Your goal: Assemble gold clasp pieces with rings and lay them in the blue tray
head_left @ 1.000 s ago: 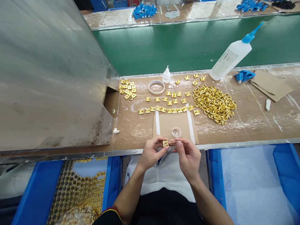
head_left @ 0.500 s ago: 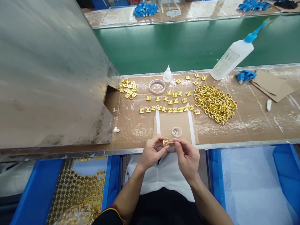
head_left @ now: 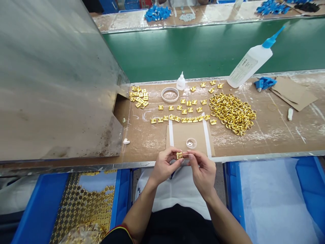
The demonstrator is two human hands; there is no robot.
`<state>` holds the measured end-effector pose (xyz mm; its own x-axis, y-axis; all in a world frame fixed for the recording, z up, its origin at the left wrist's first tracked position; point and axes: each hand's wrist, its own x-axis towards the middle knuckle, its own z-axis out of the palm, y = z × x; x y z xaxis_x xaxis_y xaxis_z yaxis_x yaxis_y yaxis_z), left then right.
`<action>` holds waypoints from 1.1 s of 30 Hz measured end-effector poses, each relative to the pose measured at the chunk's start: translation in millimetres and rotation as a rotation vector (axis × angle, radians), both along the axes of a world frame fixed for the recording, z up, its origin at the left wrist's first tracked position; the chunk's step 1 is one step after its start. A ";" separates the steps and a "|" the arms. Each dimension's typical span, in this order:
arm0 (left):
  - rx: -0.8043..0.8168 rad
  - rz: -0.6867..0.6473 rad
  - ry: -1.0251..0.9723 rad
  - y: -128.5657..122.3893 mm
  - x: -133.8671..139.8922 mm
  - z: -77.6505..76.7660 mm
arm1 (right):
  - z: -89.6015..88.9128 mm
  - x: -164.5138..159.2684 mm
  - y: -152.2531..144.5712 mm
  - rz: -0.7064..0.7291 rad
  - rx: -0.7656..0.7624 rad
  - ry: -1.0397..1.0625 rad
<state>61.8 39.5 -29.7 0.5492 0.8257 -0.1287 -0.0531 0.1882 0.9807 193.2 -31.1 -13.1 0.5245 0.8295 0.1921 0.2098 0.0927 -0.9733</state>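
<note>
Between the thumb and fingers of my left hand [head_left: 166,163] is a small gold-coloured metal piece [head_left: 179,155], held at the bench's front edge. My right hand [head_left: 203,167] pinches a thin stick [head_left: 187,155], its tip at the gold piece. Just beyond my fingers a small clear cup [head_left: 191,143] with a whitish substance in it stands on a cardboard pad [head_left: 182,134] edged with white tape. Rows of similar gold pieces [head_left: 189,120] lie past the pad. To their right is a heap of gold rings [head_left: 233,113].
A large metal housing [head_left: 58,84] stands at the left. A small white bottle [head_left: 181,82], a roll of tape [head_left: 170,95] and a tilted large bottle [head_left: 250,64] are at the back. Blue trays [head_left: 122,196] sit below the bench on both sides; the left one holds gold parts.
The view has shifted very slightly. Both hands keep nearly the same place, with the stick still at the gold piece.
</note>
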 end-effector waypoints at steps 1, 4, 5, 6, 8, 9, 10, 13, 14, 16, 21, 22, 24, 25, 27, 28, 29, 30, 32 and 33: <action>-0.005 0.000 0.000 -0.1 -0.1 -0.1 | 0.0 -0.1 -0.1 -0.001 0.000 -0.002; -0.018 -0.001 -0.010 -0.3 -0.1 -0.4 | -0.1 -0.4 -0.1 -0.004 0.005 -0.007; -0.020 -0.001 -0.014 -0.4 -0.1 -0.5 | -0.2 -0.5 -0.1 -0.005 0.009 -0.007; -0.021 0.000 -0.017 -0.4 -0.1 -0.6 | -0.3 -0.6 -0.1 -0.007 0.012 -0.008; -0.020 0.004 -0.019 -0.6 0.0 -0.7 | -0.7 -0.9 -0.1 -0.011 0.015 -0.011; -0.019 0.006 -0.018 -0.7 0.1 -0.6 | -0.9 -1.1 -0.3 -0.014 0.015 -0.015; -0.020 0.007 -0.016 -0.8 0.1 -0.5 | -1.2 -1.4 -0.4 -0.017 0.012 -0.018; -0.022 0.008 -0.012 -1.0 0.1 -0.4 | -1.9 -2.1 -0.8 -0.026 0.001 -0.021; -0.025 0.007 -0.013 -0.9 0.1 -0.4 | -2.1 -2.3 -0.9 -0.028 -0.002 -0.019; -0.029 0.007 -0.017 -0.8 0.1 -0.5 | -2.1 -2.6 -0.9 -0.029 -0.004 -0.012; -0.021 0.006 -0.020 -0.6 0.5 -1.1 | -2.9 -2.3 -1.2 -0.014 0.005 -0.018; -0.018 0.007 -0.023 -0.7 0.7 -1.2 | -3.5 -2.2 -1.6 -0.012 0.008 -0.019; -0.018 0.011 -0.025 -1.0 1.0 -1.7 | -5.2 -2.1 -2.4 -0.009 0.011 -0.015; -0.020 0.012 -0.025 -1.1 1.0 -1.9 | -6.0 -2.1 -2.8 -0.008 0.014 -0.011; -0.025 0.013 -0.029 -1.3 1.0 -2.4 | -7.1 -2.2 -3.4 -0.012 0.019 -0.004; -0.026 0.013 -0.034 -1.3 0.9 -2.6 | -7.4 -2.1 -3.4 -0.012 0.022 -0.004; -0.026 0.014 -0.038 -1.2 0.8 -2.8 | -7.4 -2.0 -3.3 -0.010 0.024 -0.006; -0.027 0.015 -0.041 -1.1 0.7 -2.9 | -7.2 -1.8 -3.0 -0.003 0.026 -0.008; -0.033 0.018 -0.040 -1.0 0.6 -3.2 | -7.0 -1.3 -2.3 0.009 0.028 -0.010; -0.035 0.018 -0.039 -1.0 0.5 -3.4 | -7.0 -1.1 -2.0 0.012 0.030 -0.010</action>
<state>62.4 38.5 -33.1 0.5393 0.8309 -0.1370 -0.0944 0.2214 0.9706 192.1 -33.1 -20.1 0.5128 0.8292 0.2221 0.2180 0.1245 -0.9680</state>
